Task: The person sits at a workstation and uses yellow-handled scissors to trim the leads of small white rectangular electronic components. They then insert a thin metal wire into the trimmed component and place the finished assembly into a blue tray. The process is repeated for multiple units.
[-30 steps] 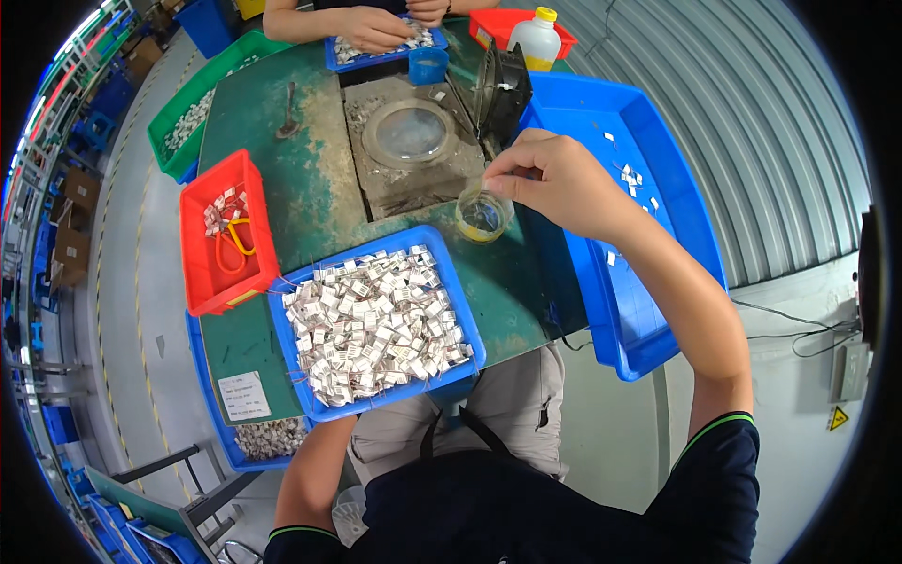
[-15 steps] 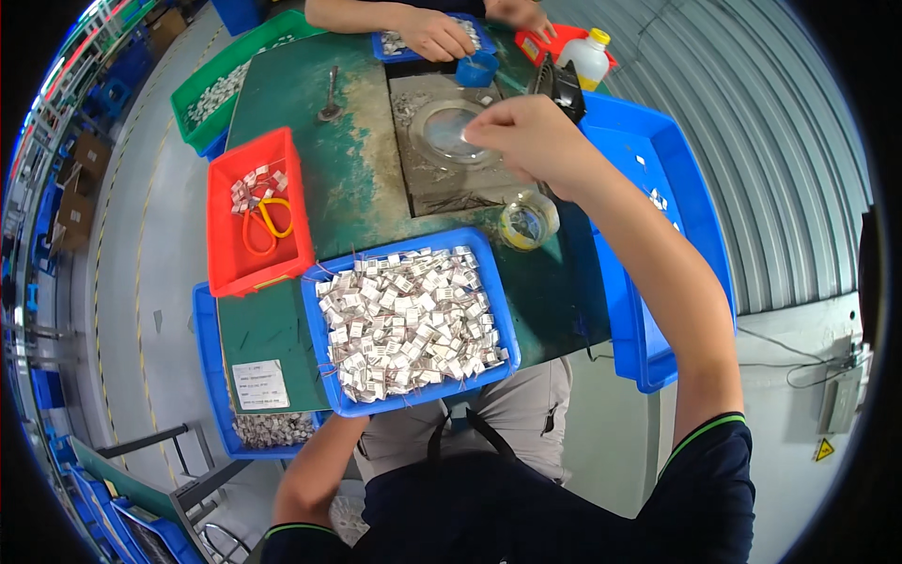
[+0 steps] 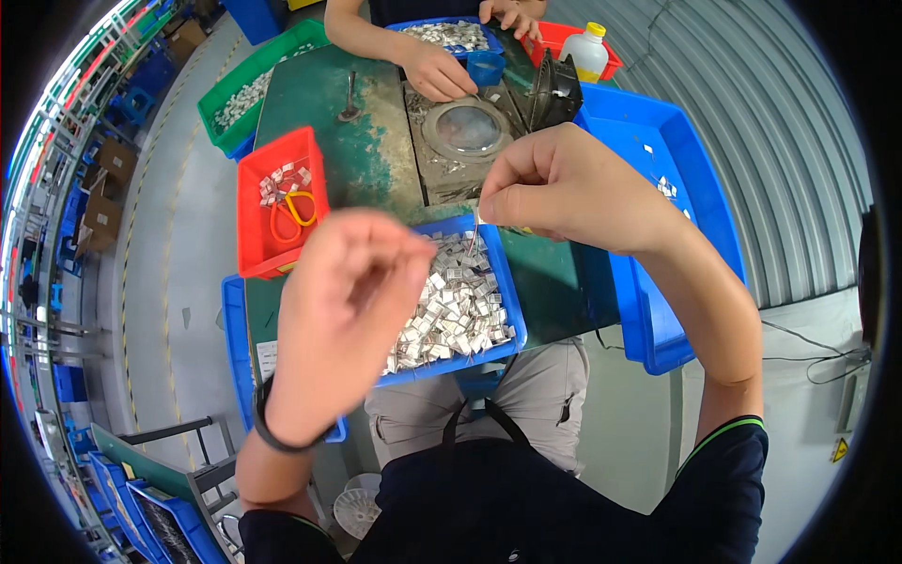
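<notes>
My right hand (image 3: 573, 193) pinches a small white block with thin wire leads (image 3: 476, 221), holding it above the far edge of a blue tray (image 3: 512, 305). Many similar white wired blocks (image 3: 460, 315) fill that tray. Over the tray's left part hangs my left hand (image 3: 343, 315), fingers curled and smeared by motion, so whether they hold anything does not show. Beyond my right hand, a round pot with a shiny surface (image 3: 468, 129) sits in a grimy metal plate (image 3: 451, 179) set into the green table. The glass jar is mostly hidden behind my right hand.
Left stands a red bin (image 3: 249, 221) with orange-yellow-handled scissors (image 3: 287, 226); farther off, a green bin (image 3: 221, 136) and a spoon-like tool (image 3: 350, 99). Right lies a large blue tray (image 3: 723, 216). Opposite, a co-worker's hand (image 3: 437, 73) is near the pot, beside a blue cup (image 3: 485, 68).
My right hand has drawn back from over the pot toward the tray with the white block. My left hand has risen from below the tray to above it. The co-worker's hand has moved nearer the pot.
</notes>
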